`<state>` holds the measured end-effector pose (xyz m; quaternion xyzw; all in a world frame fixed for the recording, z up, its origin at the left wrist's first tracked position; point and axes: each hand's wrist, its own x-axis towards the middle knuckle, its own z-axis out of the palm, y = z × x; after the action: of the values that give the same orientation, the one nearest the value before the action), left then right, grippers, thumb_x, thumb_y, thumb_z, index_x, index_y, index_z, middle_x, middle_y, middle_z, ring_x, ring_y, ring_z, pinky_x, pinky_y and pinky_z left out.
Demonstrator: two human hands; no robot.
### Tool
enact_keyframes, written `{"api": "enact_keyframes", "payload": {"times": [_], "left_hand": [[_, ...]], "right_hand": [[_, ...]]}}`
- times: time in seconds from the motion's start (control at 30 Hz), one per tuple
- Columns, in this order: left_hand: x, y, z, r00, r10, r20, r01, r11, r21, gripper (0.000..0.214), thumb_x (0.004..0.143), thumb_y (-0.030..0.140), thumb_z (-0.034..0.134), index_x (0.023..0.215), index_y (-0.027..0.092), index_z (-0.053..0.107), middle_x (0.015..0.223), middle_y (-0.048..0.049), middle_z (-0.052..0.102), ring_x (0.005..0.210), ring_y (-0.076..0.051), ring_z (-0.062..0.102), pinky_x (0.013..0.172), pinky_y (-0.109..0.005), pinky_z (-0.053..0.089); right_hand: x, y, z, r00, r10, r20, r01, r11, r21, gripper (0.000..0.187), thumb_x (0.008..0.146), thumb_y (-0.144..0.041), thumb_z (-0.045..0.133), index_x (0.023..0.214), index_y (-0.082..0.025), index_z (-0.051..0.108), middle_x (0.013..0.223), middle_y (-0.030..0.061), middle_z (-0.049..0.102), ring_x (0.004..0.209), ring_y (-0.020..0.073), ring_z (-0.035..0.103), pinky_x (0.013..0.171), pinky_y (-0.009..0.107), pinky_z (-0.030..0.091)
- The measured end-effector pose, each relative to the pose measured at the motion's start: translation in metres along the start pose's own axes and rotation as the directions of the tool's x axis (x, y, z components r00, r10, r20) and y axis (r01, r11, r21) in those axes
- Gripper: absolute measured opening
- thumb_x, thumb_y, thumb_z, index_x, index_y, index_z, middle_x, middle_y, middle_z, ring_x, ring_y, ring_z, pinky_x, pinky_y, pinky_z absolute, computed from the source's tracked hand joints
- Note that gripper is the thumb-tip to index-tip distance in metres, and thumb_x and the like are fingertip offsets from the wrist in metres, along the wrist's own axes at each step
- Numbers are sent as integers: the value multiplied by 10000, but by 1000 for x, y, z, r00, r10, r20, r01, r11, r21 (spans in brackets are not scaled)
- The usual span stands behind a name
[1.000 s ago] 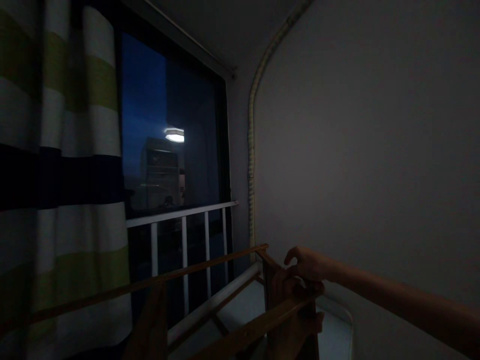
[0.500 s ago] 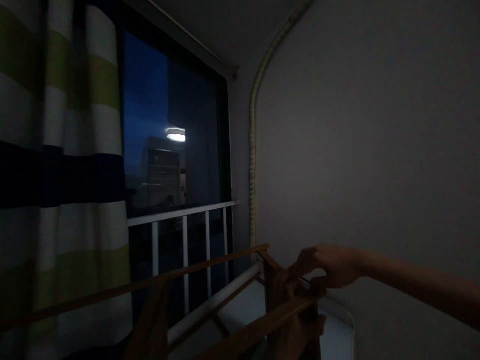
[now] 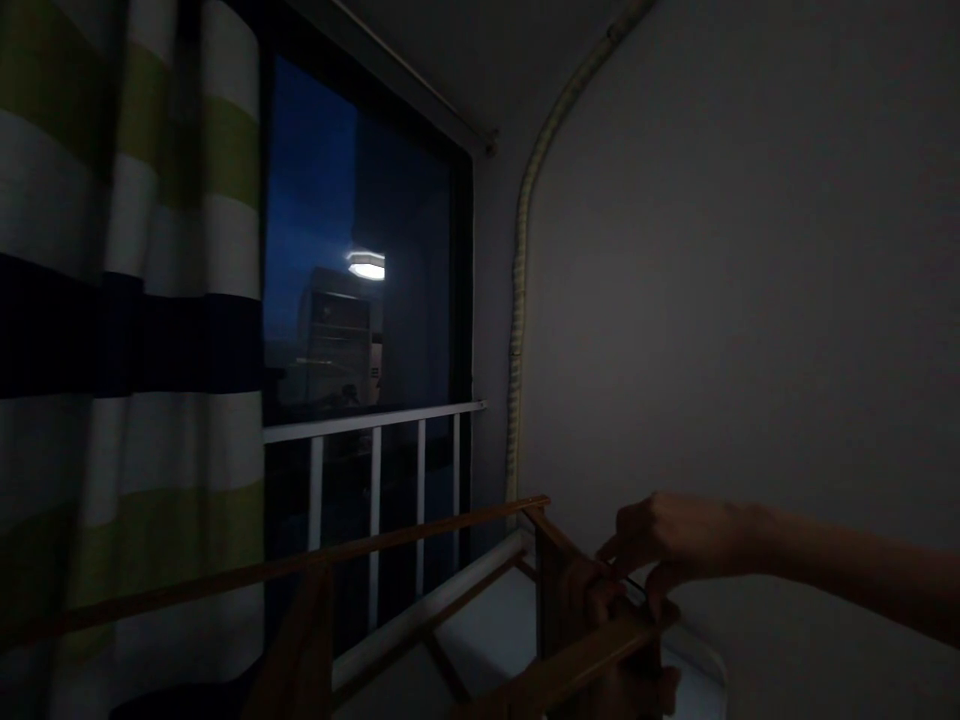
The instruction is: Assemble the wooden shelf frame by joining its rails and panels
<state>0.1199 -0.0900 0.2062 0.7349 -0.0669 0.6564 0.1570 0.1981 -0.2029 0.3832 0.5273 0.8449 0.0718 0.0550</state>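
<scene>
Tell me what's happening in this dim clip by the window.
A person stands at a wooden rack in a dark room corner. The right hand reaches in from the right and pinches something thin at the rack's near corner; too dark to tell what. Another hand seems to be lower by the rack, too shadowed to be sure. A striped curtain hangs left, beside a night window with a white railing.

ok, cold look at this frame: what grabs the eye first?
The bright ceiling-light reflection in the dark window glass, centre left, stands out most in the dim room. Next comes the curtain with white, green and dark stripes along the left edge. At lower right, the right hand reaches in over the end of a wooden rack, with the left hand partly hidden just below it.
</scene>
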Motion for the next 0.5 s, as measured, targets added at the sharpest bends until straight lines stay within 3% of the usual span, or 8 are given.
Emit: {"api": "enact_keyframes", "payload": {"times": [0.13, 0.33, 0.5], "left_hand": [[-1, 5, -4, 991, -80, 108, 78, 997, 27, 634, 562, 621, 588, 1015, 202, 444, 1038, -104, 462, 1014, -283, 441, 827, -467, 425], [4, 6, -11, 979, -77, 191, 66, 996, 63, 662, 555, 585, 631, 1053, 209, 412, 1060, -108, 455, 1018, -285, 445, 836, -467, 426], [3, -8, 4, 995, 86, -55, -90, 993, -78, 734, 559, 721, 482, 1101, 238, 374, 1029, -108, 480, 940, -285, 490, 729, -464, 480]], "right_hand": [[-1, -2, -1, 1000, -21, 6, 21, 999, -25, 282, 851, -306, 460, 1076, -174, 566, 988, 69, 623, 908, 174, 538, 763, 292, 431], [1, 1, -1, 996, -88, 7, 88, 993, -79, 279, 866, -300, 431, 1079, -160, 543, 1022, 82, 601, 973, 181, 514, 796, 302, 430], [5, 8, 4, 989, -148, 13, 148, 976, -160, 246, 865, -269, 437, 1076, -173, 519, 1014, 80, 598, 959, 175, 521, 779, 296, 438]]}}
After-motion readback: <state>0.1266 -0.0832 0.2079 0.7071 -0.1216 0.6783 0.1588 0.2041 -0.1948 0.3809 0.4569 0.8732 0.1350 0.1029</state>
